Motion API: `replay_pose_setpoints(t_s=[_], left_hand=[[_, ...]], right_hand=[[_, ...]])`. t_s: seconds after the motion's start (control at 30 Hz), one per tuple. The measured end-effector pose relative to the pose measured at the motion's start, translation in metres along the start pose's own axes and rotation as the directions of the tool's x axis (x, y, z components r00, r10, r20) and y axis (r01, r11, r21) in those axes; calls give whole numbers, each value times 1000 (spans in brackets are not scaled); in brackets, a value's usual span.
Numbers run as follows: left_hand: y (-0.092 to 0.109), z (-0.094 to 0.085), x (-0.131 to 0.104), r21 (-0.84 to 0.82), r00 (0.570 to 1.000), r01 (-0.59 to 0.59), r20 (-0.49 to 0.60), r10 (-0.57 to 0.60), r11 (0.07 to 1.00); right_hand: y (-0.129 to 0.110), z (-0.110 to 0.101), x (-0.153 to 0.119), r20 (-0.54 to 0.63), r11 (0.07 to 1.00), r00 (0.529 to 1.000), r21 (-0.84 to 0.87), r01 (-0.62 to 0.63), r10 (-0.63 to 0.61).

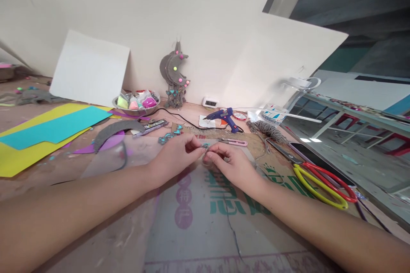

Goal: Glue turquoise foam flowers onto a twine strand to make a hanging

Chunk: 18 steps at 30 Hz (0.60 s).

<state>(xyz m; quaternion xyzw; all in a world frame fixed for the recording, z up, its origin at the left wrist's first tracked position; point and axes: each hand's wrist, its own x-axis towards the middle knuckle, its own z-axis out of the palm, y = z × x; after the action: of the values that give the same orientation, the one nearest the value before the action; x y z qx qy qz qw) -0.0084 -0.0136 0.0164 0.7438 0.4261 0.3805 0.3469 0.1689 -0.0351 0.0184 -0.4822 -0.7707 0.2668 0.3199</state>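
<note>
My left hand point(179, 153) and my right hand point(232, 163) meet over the plastic-covered cardboard, fingertips almost touching. Each is closed in a pinch on a tiny teal piece point(205, 146) with grey yarn; the fingers hide most of it. A strand of grey yarn point(233, 230) trails over the printed sheet below my right hand. Just beyond the fingers lie pink-handled thread snips point(235, 141). Several teal pieces joined with grey yarn point(167, 137) rest past my left hand. A blue glue gun point(224, 118) lies farther back.
Red-and-yellow scissors point(326, 183) and a dark phone point(320, 162) lie at right, near a grey yarn bundle point(267, 131). A bowl point(136, 111) of coloured packets stands back left, by yellow and blue sheets point(60, 126). A grey moon ornament point(174, 68) leans on the wall.
</note>
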Motion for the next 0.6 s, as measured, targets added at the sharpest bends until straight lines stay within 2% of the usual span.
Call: replay_pose_setpoints(t_s=[0.17, 0.4, 0.6], left_hand=[[2, 0, -1, -7, 1000, 4, 24, -3, 1000], [2, 0, -1, 26, 1000, 0, 6, 0, 1000], [4, 0, 0, -11, 998, 69, -8, -69, 998]], right_hand=[[-2, -3, 0, 9, 998, 999, -31, 46, -46], [1, -2, 1, 40, 999, 999, -41, 23, -21], [1, -2, -2, 93, 973, 989, -187, 132, -116]])
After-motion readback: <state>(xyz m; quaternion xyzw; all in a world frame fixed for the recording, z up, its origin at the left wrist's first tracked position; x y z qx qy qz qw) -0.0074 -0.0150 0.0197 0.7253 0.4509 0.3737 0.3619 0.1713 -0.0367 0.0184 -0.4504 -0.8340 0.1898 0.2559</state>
